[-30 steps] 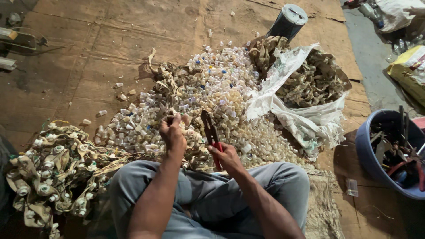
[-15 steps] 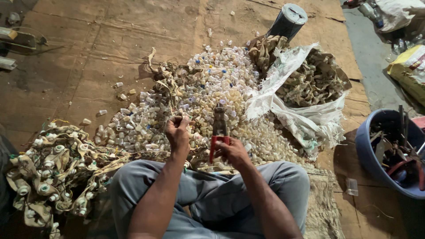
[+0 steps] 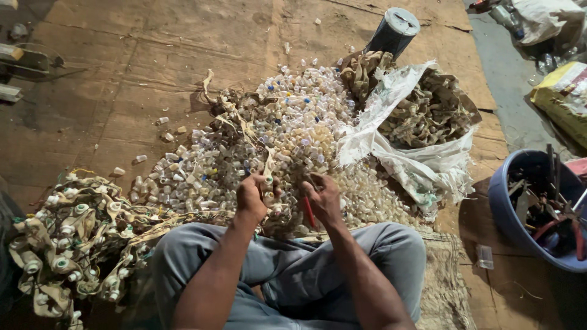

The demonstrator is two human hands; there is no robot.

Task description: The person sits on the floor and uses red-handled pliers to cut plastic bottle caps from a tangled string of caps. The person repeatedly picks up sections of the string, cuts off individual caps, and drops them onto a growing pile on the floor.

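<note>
In the head view, the person sits on the floor with legs in grey trousers (image 3: 287,269), and both hands are held together in front of the knees. The left hand (image 3: 252,197) is closed around a beige strip of torn fabric with a small white plastic cap on it (image 3: 268,174); the strip rises a little above the fingers. Just beside it, the right hand (image 3: 324,198) is closed on a red-handled cutting tool (image 3: 310,212), of which only a piece of the red handle is seen under the palm. The two hands are near each other, almost touching.

Directly beyond the hands lies a big heap of small white and clear plastic caps (image 3: 287,131). To the left of the left hand lies a tangled pile of beige strips with white caps (image 3: 73,238). Beyond the right hand, to its right, an open white woven sack (image 3: 422,165) holds brown scraps. Far to the right of the right hand stands a blue plastic tub with tools (image 3: 520,214).
</note>
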